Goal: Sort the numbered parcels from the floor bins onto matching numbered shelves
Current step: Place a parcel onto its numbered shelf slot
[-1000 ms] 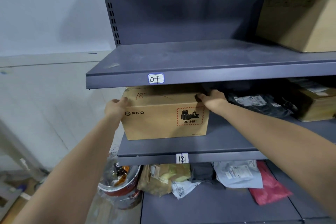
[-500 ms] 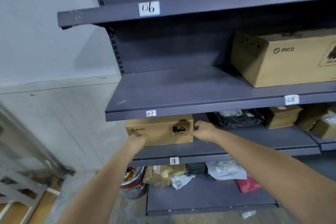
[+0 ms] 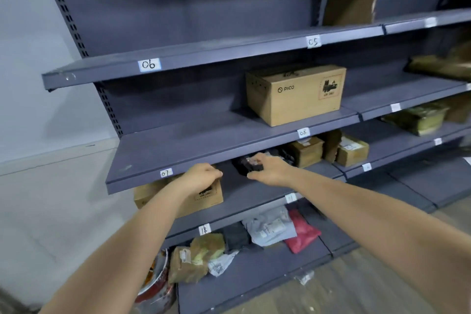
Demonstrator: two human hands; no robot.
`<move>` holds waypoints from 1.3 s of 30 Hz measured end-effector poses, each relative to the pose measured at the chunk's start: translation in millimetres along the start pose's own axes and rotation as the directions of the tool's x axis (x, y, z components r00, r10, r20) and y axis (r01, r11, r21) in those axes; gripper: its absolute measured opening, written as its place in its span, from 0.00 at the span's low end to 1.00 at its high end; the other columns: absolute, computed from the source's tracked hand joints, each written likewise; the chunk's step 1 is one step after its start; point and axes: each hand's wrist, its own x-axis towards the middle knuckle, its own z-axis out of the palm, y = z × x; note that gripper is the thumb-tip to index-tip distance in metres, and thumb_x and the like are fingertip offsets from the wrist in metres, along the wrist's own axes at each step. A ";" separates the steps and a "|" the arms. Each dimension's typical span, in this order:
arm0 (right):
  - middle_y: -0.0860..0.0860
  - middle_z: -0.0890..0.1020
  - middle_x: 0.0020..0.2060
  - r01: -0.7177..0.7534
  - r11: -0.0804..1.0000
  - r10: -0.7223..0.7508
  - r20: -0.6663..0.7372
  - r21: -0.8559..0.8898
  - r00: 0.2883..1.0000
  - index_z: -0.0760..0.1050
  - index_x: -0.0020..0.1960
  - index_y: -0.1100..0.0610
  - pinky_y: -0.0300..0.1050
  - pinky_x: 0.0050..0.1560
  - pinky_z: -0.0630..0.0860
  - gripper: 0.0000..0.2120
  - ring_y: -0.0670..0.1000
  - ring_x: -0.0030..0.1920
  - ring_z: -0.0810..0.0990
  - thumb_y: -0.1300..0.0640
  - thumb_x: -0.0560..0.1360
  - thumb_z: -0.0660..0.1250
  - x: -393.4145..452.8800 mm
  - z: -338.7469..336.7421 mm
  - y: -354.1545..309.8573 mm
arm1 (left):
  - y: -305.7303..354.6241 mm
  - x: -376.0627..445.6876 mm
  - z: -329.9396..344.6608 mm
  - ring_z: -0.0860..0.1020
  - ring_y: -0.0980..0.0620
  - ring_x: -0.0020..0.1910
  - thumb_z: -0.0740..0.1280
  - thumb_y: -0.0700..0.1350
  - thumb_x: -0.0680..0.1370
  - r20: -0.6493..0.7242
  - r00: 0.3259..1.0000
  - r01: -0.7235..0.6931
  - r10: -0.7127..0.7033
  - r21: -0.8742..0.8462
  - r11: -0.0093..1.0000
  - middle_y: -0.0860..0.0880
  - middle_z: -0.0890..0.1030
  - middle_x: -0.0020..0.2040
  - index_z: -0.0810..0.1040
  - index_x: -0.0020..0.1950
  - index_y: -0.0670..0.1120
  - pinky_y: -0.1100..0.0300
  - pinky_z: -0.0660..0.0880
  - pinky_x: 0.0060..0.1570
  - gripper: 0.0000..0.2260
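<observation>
**Both hands at the shelf tagged 18**

I see both bare arms stretched forward and slightly up toward the grey metal shelving unit point(image 3: 193, 140). The left hand point(image 3: 201, 178) lies palm-down on the top right corner of the brown cardboard PICO-type parcel point(image 3: 178, 197), fingers curled loosely over its upper edge; I cannot tell whether they grip it. That parcel stands at the left end of the shelf carrying the white handwritten label 18 point(image 3: 204, 229), partly hidden under the front edge of the shelf labelled 07 point(image 3: 165, 173). The right hand point(image 3: 270, 169) hovers palm-down to the parcel's right, fingers spread and slack, closed on nothing, in front of a black plastic mailer bag point(image 3: 248, 164) on the same shelf.
</observation>
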 end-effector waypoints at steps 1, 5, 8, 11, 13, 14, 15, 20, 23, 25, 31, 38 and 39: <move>0.54 0.70 0.71 -0.009 1.000 0.009 -0.036 -0.008 0.999 0.61 0.76 0.55 0.40 0.59 0.67 0.32 0.56 0.69 0.70 0.46 0.77 0.67 -12.6 -8.9 5.4 | 13.0 -2.6 4.7 0.70 0.50 0.49 0.63 0.50 0.80 0.001 0.999 -0.055 0.055 0.031 0.998 0.49 0.73 0.50 0.75 0.48 0.50 0.59 0.66 0.46 0.05; 0.54 0.68 0.72 -0.059 0.998 0.055 -0.152 -0.018 0.987 0.59 0.77 0.56 0.44 0.66 0.68 0.33 0.55 0.70 0.69 0.45 0.77 0.67 -62.2 -47.1 34.6 | 71.3 -10.3 30.6 0.69 0.51 0.49 0.63 0.52 0.80 0.065 0.973 -0.226 0.220 0.102 0.969 0.50 0.71 0.51 0.71 0.49 0.52 0.59 0.64 0.48 0.05; 0.54 0.73 0.68 -0.128 0.992 0.123 -0.211 -0.012 0.970 0.59 0.76 0.55 0.48 0.63 0.72 0.32 0.56 0.65 0.73 0.46 0.77 0.67 -100.1 -77.9 67.7 | 120.3 -13.0 61.0 0.71 0.51 0.54 0.64 0.53 0.80 0.143 0.934 -0.347 0.328 0.130 0.929 0.48 0.74 0.61 0.72 0.66 0.47 0.60 0.66 0.51 0.18; 0.54 0.76 0.63 -0.216 0.976 0.202 -0.284 -0.016 0.937 0.59 0.76 0.54 0.51 0.59 0.75 0.33 0.56 0.60 0.77 0.46 0.76 0.67 -136.3 -107.2 112.6 | 171.6 -13.5 100.1 0.70 0.47 0.67 0.65 0.55 0.79 0.216 0.892 -0.428 0.396 0.123 0.895 0.47 0.69 0.72 0.65 0.74 0.46 0.58 0.67 0.59 0.27; 0.54 0.72 0.68 -0.276 0.961 0.260 -0.322 -0.004 0.911 0.59 0.76 0.53 0.52 0.64 0.72 0.33 0.57 0.65 0.73 0.46 0.76 0.66 -159.6 -125.7 148.0 | 207.7 -14.9 130.2 0.67 0.47 0.71 0.65 0.55 0.78 0.273 0.853 -0.488 0.446 0.111 0.866 0.48 0.65 0.75 0.60 0.77 0.46 0.58 0.67 0.62 0.31; 0.54 0.69 0.71 -0.306 0.952 0.290 -0.337 0.006 0.896 0.58 0.77 0.52 0.52 0.65 0.71 0.34 0.57 0.68 0.71 0.46 0.76 0.66 -171.3 -136.4 168.1 | 228.8 -15.1 147.9 0.67 0.47 0.71 0.66 0.55 0.78 0.297 0.824 -0.531 0.482 0.109 0.840 0.48 0.64 0.76 0.60 0.77 0.46 0.58 0.67 0.62 0.32; 0.54 0.68 0.72 -0.328 0.945 0.312 -0.346 0.012 0.885 0.58 0.77 0.53 0.52 0.67 0.69 0.34 0.57 0.69 0.69 0.45 0.76 0.67 -181.5 -146.5 187.0 | 248.8 -15.7 163.9 0.67 0.47 0.71 0.66 0.55 0.78 0.316 0.800 -0.566 0.509 0.119 0.816 0.48 0.65 0.75 0.60 0.77 0.46 0.59 0.67 0.61 0.32; 0.56 0.69 0.70 -0.445 0.895 0.394 -0.421 -0.026 0.817 0.57 0.77 0.53 0.48 0.63 0.70 0.35 0.56 0.68 0.70 0.45 0.76 0.67 -224.1 -215.4 292.2 | 365.0 -9.7 254.9 0.63 0.47 0.74 0.65 0.59 0.77 0.401 0.673 -0.716 0.621 0.142 0.684 0.48 0.61 0.77 0.58 0.78 0.48 0.53 0.63 0.69 0.34; 0.56 0.69 0.70 -0.501 0.865 0.442 -0.446 -0.017 0.778 0.58 0.76 0.53 0.50 0.65 0.69 0.34 0.57 0.69 0.69 0.46 0.76 0.67 -249.4 -265.5 356.2 | 439.4 -8.1 310.5 0.62 0.47 0.75 0.66 0.58 0.77 0.432 0.611 -0.768 0.663 0.120 0.630 0.48 0.60 0.78 0.58 0.78 0.46 0.54 0.63 0.68 0.35; 0.55 0.69 0.70 -0.550 0.835 0.486 -0.452 -0.012 0.748 0.60 0.76 0.54 0.52 0.66 0.69 0.34 0.57 0.69 0.69 0.46 0.75 0.68 -266.9 -295.3 398.7 | 483.1 -7.2 348.1 0.63 0.47 0.74 0.67 0.58 0.76 0.452 0.581 -0.791 0.677 0.118 0.600 0.47 0.60 0.77 0.58 0.78 0.46 0.55 0.64 0.68 0.36; 0.54 0.69 0.70 -0.643 0.766 0.560 -0.503 0.011 0.658 0.60 0.76 0.52 0.46 0.62 0.69 0.33 0.55 0.68 0.70 0.47 0.75 0.68 -313.5 -370.0 514.1 | 590.2 2.3 450.3 0.59 0.48 0.76 0.67 0.58 0.76 0.534 0.482 -0.846 0.695 0.077 0.528 0.48 0.57 0.79 0.54 0.79 0.45 0.53 0.62 0.72 0.38; 0.56 0.70 0.69 -0.732 0.676 0.648 -0.541 0.084 0.536 0.59 0.76 0.52 0.47 0.63 0.70 0.35 0.56 0.68 0.70 0.46 0.74 0.68 -334.8 -430.5 637.1 | 704.9 32.7 560.2 0.60 0.46 0.76 0.67 0.59 0.76 0.623 0.367 -0.896 0.690 0.037 0.443 0.48 0.57 0.79 0.53 0.79 0.47 0.49 0.63 0.72 0.38; 0.56 0.69 0.70 -0.744 0.662 0.657 -0.545 0.087 0.521 0.59 0.76 0.53 0.47 0.63 0.69 0.34 0.56 0.68 0.70 0.47 0.75 0.68 -334.5 -439.3 654.7 | 720.5 40.9 576.3 0.60 0.46 0.76 0.68 0.60 0.75 0.631 0.352 -0.901 0.691 0.029 0.433 0.48 0.57 0.79 0.53 0.79 0.48 0.50 0.64 0.71 0.39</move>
